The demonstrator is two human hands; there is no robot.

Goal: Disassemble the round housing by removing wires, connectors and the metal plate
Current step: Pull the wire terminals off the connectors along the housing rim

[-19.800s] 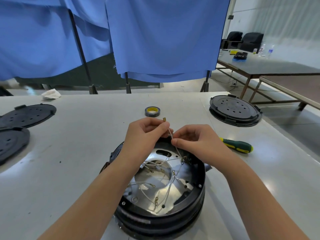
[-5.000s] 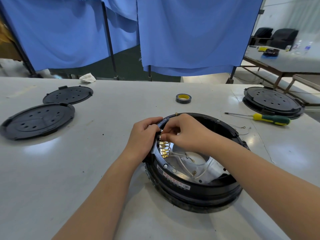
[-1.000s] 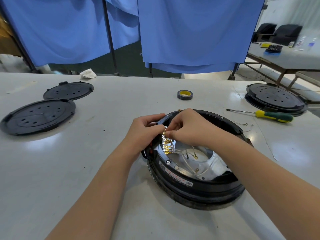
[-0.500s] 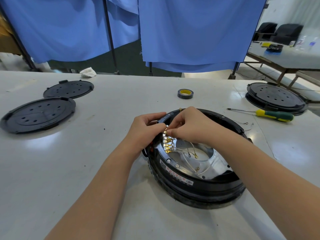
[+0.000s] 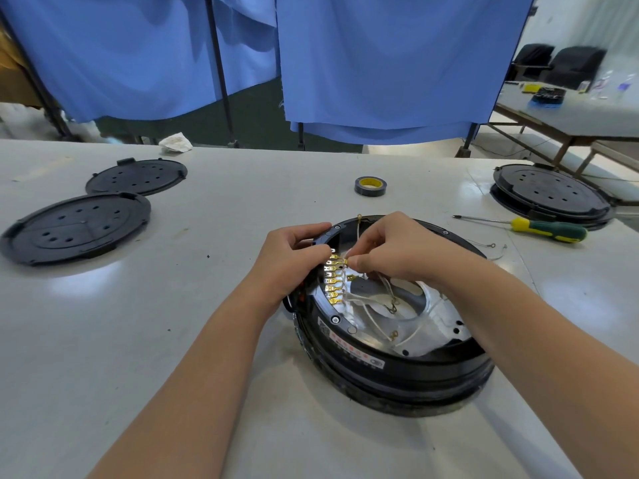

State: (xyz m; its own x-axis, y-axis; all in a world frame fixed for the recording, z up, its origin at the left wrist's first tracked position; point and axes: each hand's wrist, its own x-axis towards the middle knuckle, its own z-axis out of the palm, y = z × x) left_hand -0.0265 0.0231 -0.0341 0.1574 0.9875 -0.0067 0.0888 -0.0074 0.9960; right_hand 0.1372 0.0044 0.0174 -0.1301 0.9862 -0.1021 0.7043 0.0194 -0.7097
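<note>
Round black plastic housing [image 5: 390, 361] sits on the pale grey tabletop [image 5: 173, 323], near centre, open side up, shiny metal plate [image 5: 432, 316] inside. A column of brass spade connectors [image 5: 333, 280] lines its inner left wall; thin white wires [image 5: 373, 302] trail from them across the plate. Left hand [image 5: 288, 261] curls over the housing's left rim, gripping it. Right hand [image 5: 390, 250] reaches in from the right, thumb and forefinger pinching the top connector. Both forearms extend forward, hands nearly touching. Beyond: black tape roll [image 5: 370, 186], green-yellow screwdriver [image 5: 539, 229], 2 flat black perforated covers [image 5: 77, 228] at left.
</note>
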